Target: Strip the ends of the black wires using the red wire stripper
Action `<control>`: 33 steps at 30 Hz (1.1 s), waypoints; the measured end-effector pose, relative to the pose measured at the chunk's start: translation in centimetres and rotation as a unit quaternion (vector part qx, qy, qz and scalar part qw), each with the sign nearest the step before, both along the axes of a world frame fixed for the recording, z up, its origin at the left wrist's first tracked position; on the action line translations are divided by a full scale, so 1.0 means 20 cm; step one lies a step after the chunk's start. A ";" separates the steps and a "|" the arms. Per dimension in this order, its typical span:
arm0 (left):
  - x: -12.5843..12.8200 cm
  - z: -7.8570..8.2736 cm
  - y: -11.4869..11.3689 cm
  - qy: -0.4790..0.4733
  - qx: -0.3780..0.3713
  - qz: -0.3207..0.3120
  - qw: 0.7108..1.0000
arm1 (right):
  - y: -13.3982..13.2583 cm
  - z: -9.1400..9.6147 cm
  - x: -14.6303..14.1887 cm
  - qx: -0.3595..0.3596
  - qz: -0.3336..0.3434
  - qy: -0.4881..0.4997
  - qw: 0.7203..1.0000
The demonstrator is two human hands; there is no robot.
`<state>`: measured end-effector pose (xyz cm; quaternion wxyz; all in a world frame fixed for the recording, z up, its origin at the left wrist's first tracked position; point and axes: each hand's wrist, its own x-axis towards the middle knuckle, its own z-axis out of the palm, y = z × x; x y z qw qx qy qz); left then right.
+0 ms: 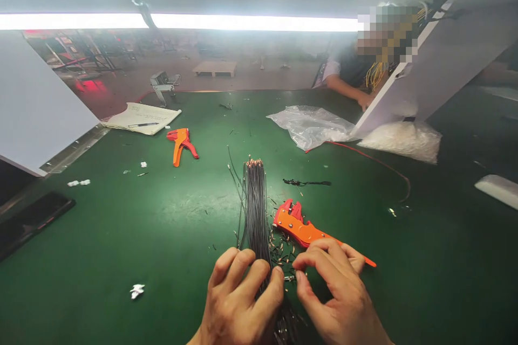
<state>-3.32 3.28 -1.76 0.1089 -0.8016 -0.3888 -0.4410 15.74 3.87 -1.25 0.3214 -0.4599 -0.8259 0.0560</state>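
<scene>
A bundle of thin black wires (254, 205) lies lengthwise on the green table, its bared copper ends pointing away from me. My left hand (245, 291) is curled over the near part of the bundle, fingers closed on the wires. Just right of it, my right hand (340, 291) has thumb and index finger in a pinch. Whatever they hold is too small to make out; a tiny silvery piece shows between the two hands. An orange and red wire stripper (303, 228) lies beyond the right hand, its handle partly covered by the fingers. Cut wire scraps (282, 248) are scattered beside the bundle.
A second wire stripper (182, 145), a paper with a pen (141, 118) and a dark phone-like object (34, 223) are on the left. Clear plastic bags (313, 124) and a red wire (376, 156) lie at right. Another person's hand (365, 101) rests behind the partition.
</scene>
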 end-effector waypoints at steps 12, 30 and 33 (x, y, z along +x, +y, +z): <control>0.03 0.03 -0.01 0.055 0.005 -0.057 0.997 | -0.03 -0.01 -0.04 0.005 -0.060 0.084 0.995; 0.06 -0.04 -0.01 -0.035 0.066 0.021 0.997 | 0.03 -0.02 0.01 -0.039 -0.032 0.100 0.994; 0.05 -0.04 -0.01 -0.040 0.064 0.034 0.997 | 0.02 0.00 0.01 -0.071 0.005 0.141 0.987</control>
